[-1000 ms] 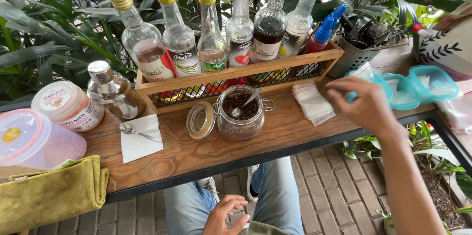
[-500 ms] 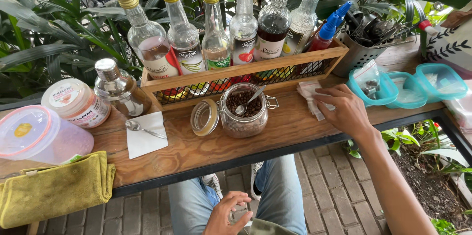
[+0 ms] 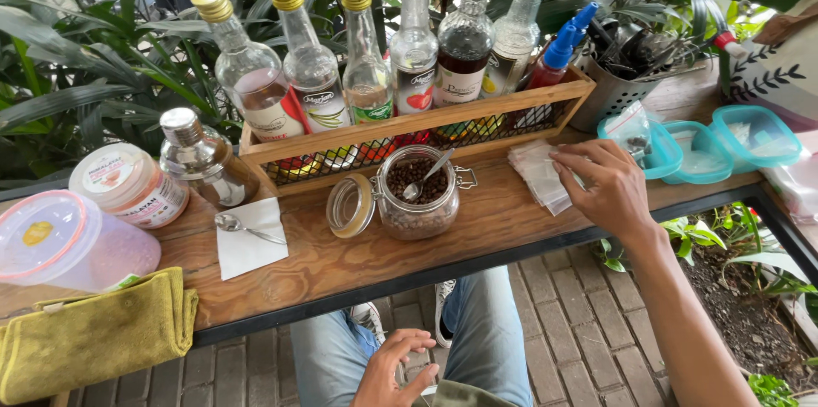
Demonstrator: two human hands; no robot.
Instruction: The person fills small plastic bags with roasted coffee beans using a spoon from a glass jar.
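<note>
My right hand (image 3: 603, 187) rests on a stack of small clear plastic bags (image 3: 537, 175) lying on the wooden counter (image 3: 477, 232), fingertips touching the top bag. To its left stands an open glass jar of coffee beans (image 3: 416, 194) with a spoon in it and its hinged lid (image 3: 348, 205) swung aside. My left hand (image 3: 396, 370) hovers low over my lap, fingers loosely curled, holding nothing that I can see.
A wooden crate (image 3: 409, 130) holds several syrup bottles. Teal-lidded containers (image 3: 707, 147) sit right. To the left are a napkin with a spoon (image 3: 247, 232), a small bottle (image 3: 204, 160), a pink jar (image 3: 129, 185), a plastic tub (image 3: 68, 241) and a green cloth (image 3: 94, 334).
My right hand has drawn back from the teal containers at the right and come down onto the stack of small plastic bags. The left hand stayed over my lap.
</note>
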